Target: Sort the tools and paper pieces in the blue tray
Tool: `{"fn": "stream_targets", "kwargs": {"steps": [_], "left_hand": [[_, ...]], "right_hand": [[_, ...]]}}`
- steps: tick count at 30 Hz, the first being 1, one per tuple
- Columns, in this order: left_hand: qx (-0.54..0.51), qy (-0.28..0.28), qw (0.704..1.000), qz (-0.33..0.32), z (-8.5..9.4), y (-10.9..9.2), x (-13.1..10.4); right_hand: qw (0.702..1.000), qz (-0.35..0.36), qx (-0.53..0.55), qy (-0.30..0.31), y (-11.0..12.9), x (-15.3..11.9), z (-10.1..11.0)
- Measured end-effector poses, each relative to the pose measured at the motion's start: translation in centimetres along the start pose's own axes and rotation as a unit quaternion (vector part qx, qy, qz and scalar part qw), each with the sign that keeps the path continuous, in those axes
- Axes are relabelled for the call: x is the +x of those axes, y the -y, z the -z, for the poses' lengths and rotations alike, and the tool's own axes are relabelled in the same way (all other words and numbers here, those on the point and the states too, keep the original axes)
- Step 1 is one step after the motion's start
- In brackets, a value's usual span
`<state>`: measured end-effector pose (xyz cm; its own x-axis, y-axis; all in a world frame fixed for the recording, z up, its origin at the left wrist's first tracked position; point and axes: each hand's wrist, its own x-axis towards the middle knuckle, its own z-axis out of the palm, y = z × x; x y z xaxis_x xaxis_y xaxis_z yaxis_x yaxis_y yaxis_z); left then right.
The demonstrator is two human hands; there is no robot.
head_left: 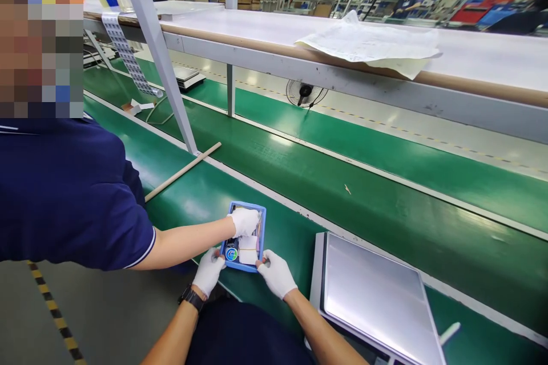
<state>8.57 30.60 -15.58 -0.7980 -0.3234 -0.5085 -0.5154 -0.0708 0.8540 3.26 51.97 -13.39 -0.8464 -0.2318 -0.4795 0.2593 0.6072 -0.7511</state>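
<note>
Bin, small and blue (264, 236), seen at about seven o'clock from the middle of the head view, held over or on the near edge of the green bench (180, 205); whether any weight is taken by the bench can't be told. It's gripped at its near corners, one at the bin's seven and one at its five, probably so it's kept steady and the open top is left free for the co-worker's gloved hand (245, 221), which is reached in from nine o'clock. Inside, a white packet (248, 251) and a round blue-green sticker (231, 254) can be made out near the front; the rest is too small or covered.

Pose-wise, the left hand (209, 271) is closed on its corner, with the forearm slanted up toward one o'clock and a black watch (191, 297) worn at the wrist. The right hand (277, 275) is pinched on the other corner, forearm angled toward ten or eleven. White gloves are worn on both.

Over at four to five o'clock, a flat metal scale (377, 291) is set beside the right forearm, likely so it's within easy reach. A wooden stick (184, 172) is laid out at nine.
</note>
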Motion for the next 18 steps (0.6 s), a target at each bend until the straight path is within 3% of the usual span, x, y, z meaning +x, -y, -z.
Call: {"fn": "stream_targets", "kwargs": {"steps": [8,18], "left_hand": [[-0.019,0.013,1.0,-0.009,-0.1,-0.9,0.3],[-0.087,0.04,0.995,-0.012,-0.8,-1.6,-0.5]], "right_hand": [[1.0,-0.001,0.009,-0.011,0.6,0.1,0.3],[1.0,0.014,0.016,-0.017,-0.4,0.1,0.1]]}}
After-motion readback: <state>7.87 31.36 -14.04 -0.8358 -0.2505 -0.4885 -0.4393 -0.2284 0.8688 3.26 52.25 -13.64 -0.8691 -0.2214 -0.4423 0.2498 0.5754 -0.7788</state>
